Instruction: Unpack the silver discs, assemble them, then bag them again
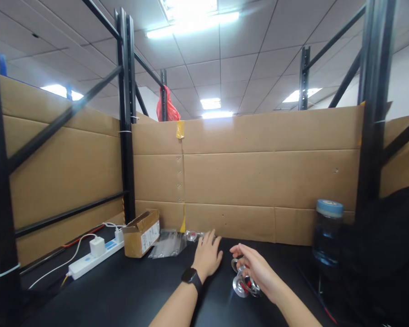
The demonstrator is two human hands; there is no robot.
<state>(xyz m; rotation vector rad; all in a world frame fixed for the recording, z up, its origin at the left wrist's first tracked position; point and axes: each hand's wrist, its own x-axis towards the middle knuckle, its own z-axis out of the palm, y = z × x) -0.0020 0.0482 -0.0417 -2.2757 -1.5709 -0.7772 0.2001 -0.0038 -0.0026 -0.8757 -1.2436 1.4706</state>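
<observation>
The black surface is bounded at the rear by a cardboard wall. Room for moving extends between my left forearm and the power strip, and from my right forearm to the jar. At the left rear stand the box and, just beside it, clear bags. The box carries a white label; its print is too small to read, as is the marking on the jar's blue lid.

My left hand is palm down, fingers slightly spread, near small parts by the wall. My right hand is half curled over the metal rings on the surface; I cannot tell whether its fingers grip them.
</observation>
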